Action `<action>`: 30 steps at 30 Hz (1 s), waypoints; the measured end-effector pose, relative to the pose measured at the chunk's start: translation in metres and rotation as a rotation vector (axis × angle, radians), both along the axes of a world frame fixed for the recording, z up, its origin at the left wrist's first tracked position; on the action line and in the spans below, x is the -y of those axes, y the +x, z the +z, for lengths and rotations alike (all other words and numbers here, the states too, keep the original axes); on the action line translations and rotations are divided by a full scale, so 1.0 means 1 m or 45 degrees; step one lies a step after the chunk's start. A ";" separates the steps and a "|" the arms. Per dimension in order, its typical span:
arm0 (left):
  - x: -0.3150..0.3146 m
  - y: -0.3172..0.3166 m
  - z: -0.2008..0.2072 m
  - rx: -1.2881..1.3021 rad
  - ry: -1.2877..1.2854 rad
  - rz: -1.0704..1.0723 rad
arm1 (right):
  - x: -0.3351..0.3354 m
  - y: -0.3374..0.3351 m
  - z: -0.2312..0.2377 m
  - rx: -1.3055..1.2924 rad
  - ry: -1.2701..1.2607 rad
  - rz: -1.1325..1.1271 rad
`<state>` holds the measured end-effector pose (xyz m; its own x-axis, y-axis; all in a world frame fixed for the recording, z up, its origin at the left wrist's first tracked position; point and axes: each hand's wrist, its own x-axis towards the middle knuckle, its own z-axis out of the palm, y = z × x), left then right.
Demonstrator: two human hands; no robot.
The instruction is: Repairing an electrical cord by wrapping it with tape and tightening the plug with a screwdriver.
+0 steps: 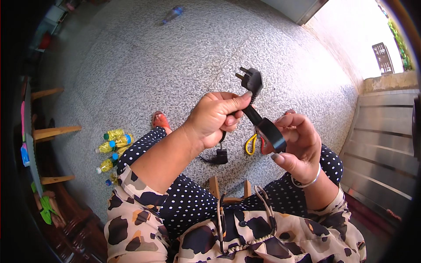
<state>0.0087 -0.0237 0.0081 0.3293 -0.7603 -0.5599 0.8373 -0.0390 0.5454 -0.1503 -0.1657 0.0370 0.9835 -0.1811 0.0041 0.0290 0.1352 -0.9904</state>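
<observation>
Pinching the black plug (252,82) near its base in my left hand (218,113), I hold the tape roll (274,136) in my right hand (301,141), apparently so the strip (252,115) between both hands pulls straight.

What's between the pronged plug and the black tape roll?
The head view shows the left fingers pinching the cord just below the plug, then a strip of tape leading to the roll.

A cream top (138,234) with dark brown, grey and orange patches is worn over black trousers (188,195) dotted in white. Loose drawstrings (221,230) are seen at the front; the right wrist is ringed by a silver-coloured bangle (309,179), the left foot shod in a red sandal (158,117).
</observation>
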 end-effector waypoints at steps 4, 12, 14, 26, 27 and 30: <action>-0.004 0.004 0.000 0.061 -0.014 0.110 | 0.001 0.003 -0.005 -0.054 -0.135 -0.101; -0.014 0.008 0.003 0.028 -0.305 0.046 | 0.008 0.018 -0.021 0.041 -0.937 -0.074; -0.016 0.007 0.004 0.060 -0.367 0.016 | 0.010 0.022 -0.025 0.128 -1.053 -0.120; -0.023 0.003 0.008 0.199 -0.222 -0.081 | 0.011 0.034 -0.035 0.047 -1.293 -0.114; -0.022 0.002 0.008 0.227 -0.198 -0.077 | 0.010 0.035 -0.035 -0.045 -1.306 -0.087; -0.020 -0.003 0.008 0.318 -0.155 -0.051 | 0.009 0.034 -0.033 -0.156 -1.378 -0.092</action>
<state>0.0061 -0.0036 0.0163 0.4140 -0.8322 -0.3689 0.6755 0.0091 0.7373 -0.1160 -0.1750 0.0044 0.9752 -0.1980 0.0988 -0.1052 -0.8076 -0.5803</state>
